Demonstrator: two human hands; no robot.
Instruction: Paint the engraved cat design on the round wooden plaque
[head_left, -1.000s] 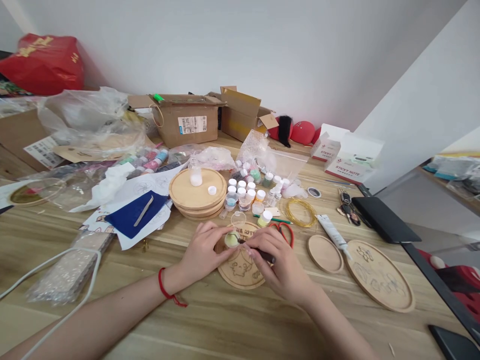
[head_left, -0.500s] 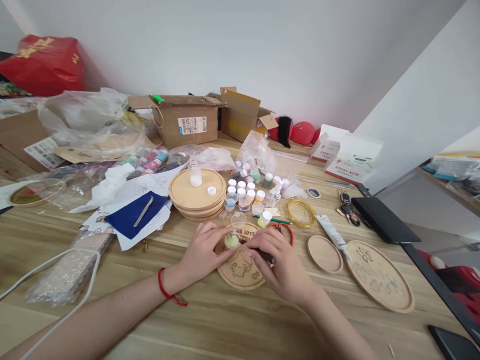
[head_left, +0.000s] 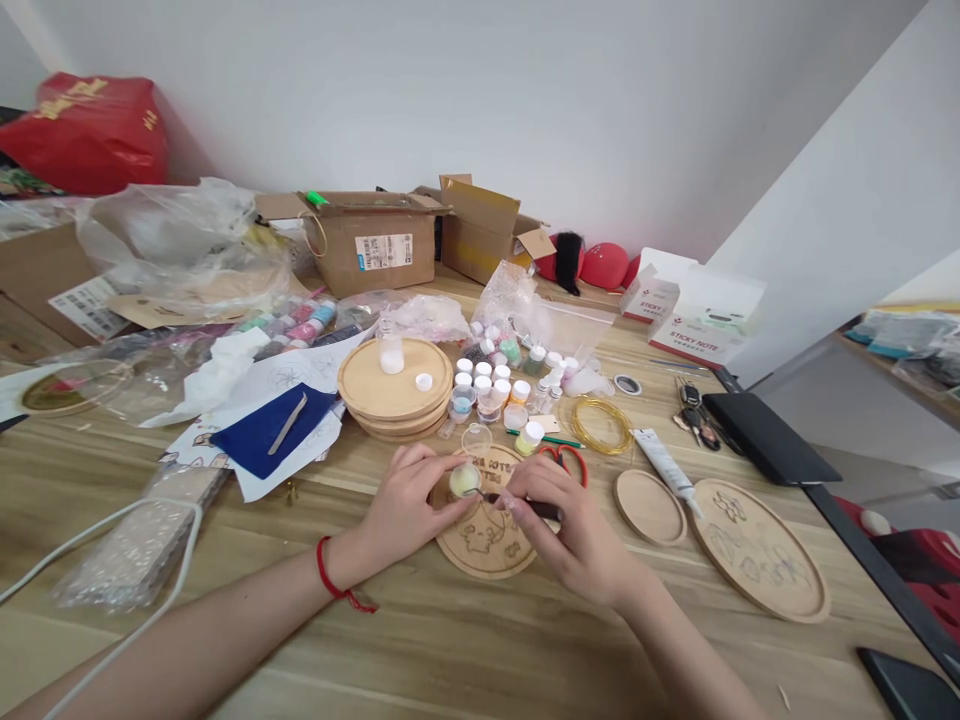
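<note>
Pinched between the fingers and thumb of my left hand (head_left: 409,492) is a small clear cup (head_left: 465,480) of pale yellow material. My right hand (head_left: 559,520) is closed around a dark-handled tool (head_left: 544,509) with a thin metal tip, which reaches the near edge of the cup. Under both hands lies a round wooden plate (head_left: 486,565) with a drawing and lettering on it, partly covered by my fingers. Just beyond the cup is a clear round lid (head_left: 477,437). A white-capped jar of yellow material (head_left: 530,437) stands behind my right hand.
Several white-capped jars (head_left: 482,385) cluster behind the work, beside stacked wooden plates (head_left: 360,385). Red-handled scissors (head_left: 576,466), gold wire (head_left: 601,425), a white tube (head_left: 664,465) and a drawn-on plate (head_left: 787,590) lie rightward. Tweezers (head_left: 288,423) rest on blue cloth (head_left: 247,445). A white cable (head_left: 135,640) crosses the left.
My right hand has shifted slightly right and turned, so more of the tool's handle shows. The tool tip is now at the cup's near edge. My left hand has stayed put.
</note>
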